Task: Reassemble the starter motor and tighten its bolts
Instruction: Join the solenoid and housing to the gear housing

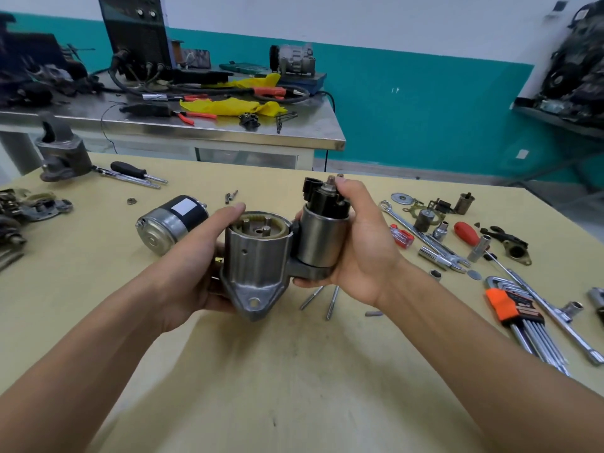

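Our pale yellow counter (294, 403) fills the lower view. Behind it stands a steel counter (183, 132) strewn with cables and yellow cloth.

Above the near counter, clear of its surface, we hold the starter housing (258, 259) upright in both hands. Its open gear end faces up and its mounting ear points down toward us. The solenoid (318, 238) sits fixed along the housing's right side, black terminal cap on top.

Our left hand (192, 256) cups the housing's left wall, its grip curled round the body with one fingertip on the rim. Our right hand (362, 253) wraps the solenoid — grip closed round it, fingertips over the cap.

The cylindrical motor body (171, 223) lies on its side on the counter just beyond the left hand, apart from the housing.

To the right a hex key set (519, 318) in an orange holder lies among sockets and a spanner (410, 223). Two long bolts (331, 302) lie on the counter just below the right hand.
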Available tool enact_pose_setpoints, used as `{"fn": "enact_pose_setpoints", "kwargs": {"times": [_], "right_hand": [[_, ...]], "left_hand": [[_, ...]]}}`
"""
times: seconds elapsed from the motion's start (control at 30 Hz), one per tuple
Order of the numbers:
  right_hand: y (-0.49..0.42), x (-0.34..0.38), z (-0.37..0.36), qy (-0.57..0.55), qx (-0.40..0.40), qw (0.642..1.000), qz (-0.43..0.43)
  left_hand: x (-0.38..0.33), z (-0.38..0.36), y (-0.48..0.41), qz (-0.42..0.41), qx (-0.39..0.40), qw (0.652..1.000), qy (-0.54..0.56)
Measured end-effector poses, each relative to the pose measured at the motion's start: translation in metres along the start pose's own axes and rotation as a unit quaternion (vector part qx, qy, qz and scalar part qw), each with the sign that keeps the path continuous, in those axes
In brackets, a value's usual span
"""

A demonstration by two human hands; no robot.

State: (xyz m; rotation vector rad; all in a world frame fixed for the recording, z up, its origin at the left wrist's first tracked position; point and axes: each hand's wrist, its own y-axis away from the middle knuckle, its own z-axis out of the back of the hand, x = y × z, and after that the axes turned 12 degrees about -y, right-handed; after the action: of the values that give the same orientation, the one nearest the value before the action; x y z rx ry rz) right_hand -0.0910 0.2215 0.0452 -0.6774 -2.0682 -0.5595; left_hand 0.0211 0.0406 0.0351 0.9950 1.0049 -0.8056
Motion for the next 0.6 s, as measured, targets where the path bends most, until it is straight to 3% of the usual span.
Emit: {"fn": "enact_pose_setpoints", "kwargs": {"times": [0.3,0.5,0.6], "right_hand": [[0.005,-0.013,0.014,-0.143,-0.097,0.985,-0.007],[0.022,-0.004,0.035,-0.279,-0.142,0.949,0.039],[0.033,0.002,0.044,-0.329,-0.131,0.931,0.089]], "left_hand": [[0.005,0.005,0.002,-0.028,0.076,0.997,0.000],[-0.001,-0.008,0.010,-0.216,0.086,0.968,0.094],[-0.003,-0.030,0.016,-0.298,0.020,0.948,0.111]]}}
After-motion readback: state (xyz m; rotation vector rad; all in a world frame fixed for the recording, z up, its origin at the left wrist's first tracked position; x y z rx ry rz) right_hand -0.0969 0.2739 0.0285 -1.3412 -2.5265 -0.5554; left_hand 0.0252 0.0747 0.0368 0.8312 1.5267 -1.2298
